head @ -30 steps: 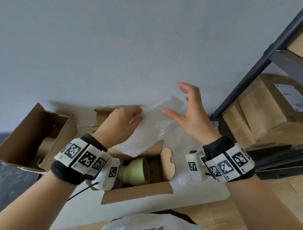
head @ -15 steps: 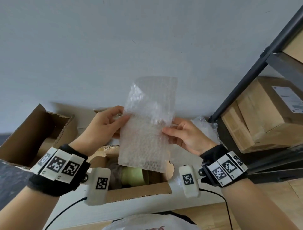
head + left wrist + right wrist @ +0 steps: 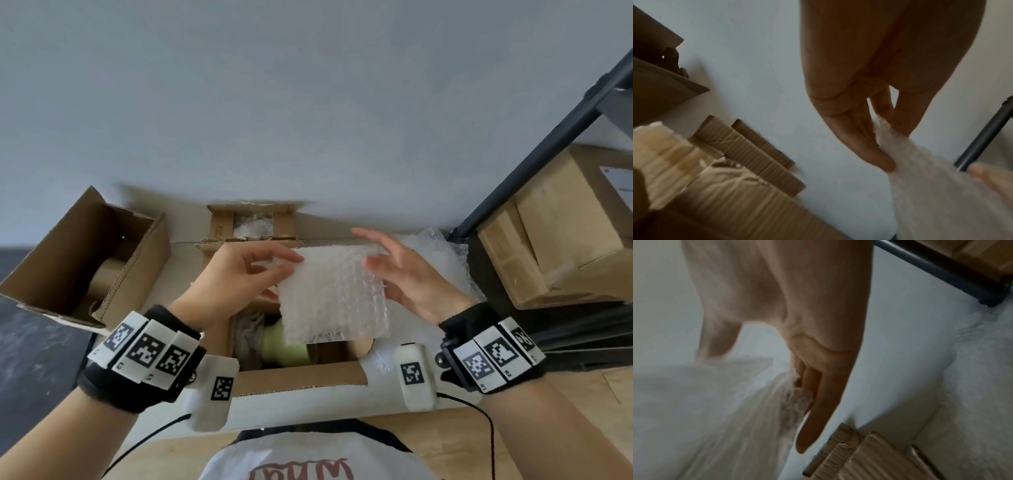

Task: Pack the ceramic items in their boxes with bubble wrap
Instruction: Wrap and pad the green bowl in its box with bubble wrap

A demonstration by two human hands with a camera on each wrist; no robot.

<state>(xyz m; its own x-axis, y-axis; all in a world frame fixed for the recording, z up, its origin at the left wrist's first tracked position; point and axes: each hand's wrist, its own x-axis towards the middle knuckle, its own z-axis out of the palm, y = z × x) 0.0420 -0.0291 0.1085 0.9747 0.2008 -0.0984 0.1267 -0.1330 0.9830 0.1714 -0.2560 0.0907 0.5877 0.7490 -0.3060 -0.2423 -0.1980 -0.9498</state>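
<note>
A sheet of bubble wrap (image 3: 332,298) hangs above an open cardboard box (image 3: 301,378) on the white table. My left hand (image 3: 287,267) pinches the sheet's upper left corner between thumb and fingers (image 3: 855,142). My right hand (image 3: 363,248) is at the sheet's right edge with straight, spread fingers (image 3: 828,386) touching it, thumb in front. A pale green ceramic cup (image 3: 287,349) lies on its side in the box, its upper part hidden by the sheet. Crumpled packing lies left of the cup.
A larger open box (image 3: 85,257) with a tan item inside stands at the left. A small open box (image 3: 251,222) holding bubble wrap sits at the back by the wall. More bubble wrap (image 3: 442,260) is piled at the right, beside a black shelf frame (image 3: 534,164) holding cardboard boxes (image 3: 565,222).
The sheet, held upright and tall half a second ago, now hangs lower and shorter over the box. My right hand has loosened from a pinch to straight fingers.
</note>
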